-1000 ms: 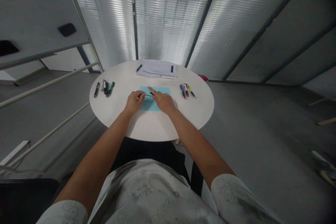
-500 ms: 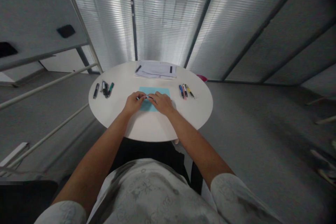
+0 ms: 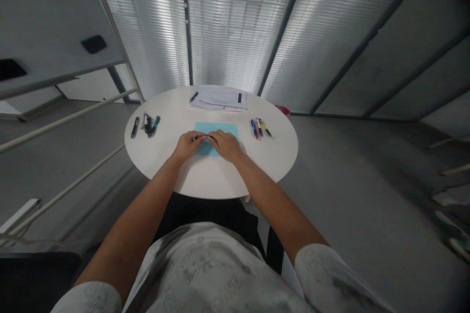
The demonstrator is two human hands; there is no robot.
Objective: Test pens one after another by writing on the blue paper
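Over a light blue sheet [image 3: 216, 150] in the middle of the round table, my two hands meet at the fingertips. Between them is a slim dark pen [image 3: 208, 136], mostly covered by fingers. My left hand [image 3: 189, 145] pinches its left end, and my right hand [image 3: 226, 145] is closed on the right end. Whether the pen is in one piece or two cannot be made out.
The white table [image 3: 209, 181] holds several pens [image 3: 147, 124] on the left and several more pens [image 3: 260, 128] on the right. A stack of papers [image 3: 220, 98] lies at the far edge. A white-railed frame [image 3: 110, 98] stands at the left.
My fingertips have come slightly closer together, and the pale gap between them now shows as a dark line. The things on the table lie as before.
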